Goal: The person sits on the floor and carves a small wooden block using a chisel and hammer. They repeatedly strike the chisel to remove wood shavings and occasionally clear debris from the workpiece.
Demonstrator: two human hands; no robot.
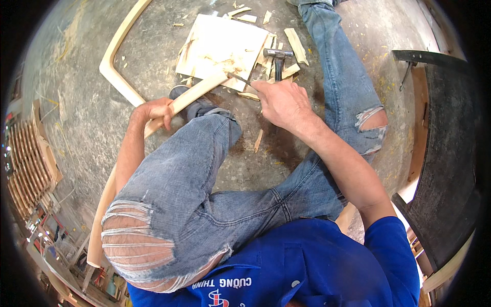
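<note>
With twelve at the top of the view, a stack of wooden slats (33,163) sits at nine o'clock. At ten, a bent wooden length (108,64) lies on the concrete floor (66,97), one end running toward the left hand (153,111). That hand, also toward ten, has its fingers curled round a pale wooden bar (199,93), which slants from eight o'clock up to between eleven and twelve, passing beside the bent knee. The bar's upper end overlaps a white board (220,41) scattered with shavings, just before twelve. A chisel (241,79) meets that end, its tip against the wood. The right hand (286,105), at one o'clock, is closed round the chisel. Beyond it, between twelve and one, is a hammer (279,54); whether its handle touches the hand cannot be told. Split wood strips (295,46) lie alongside. A black panel (450,128) stands at three.
</note>
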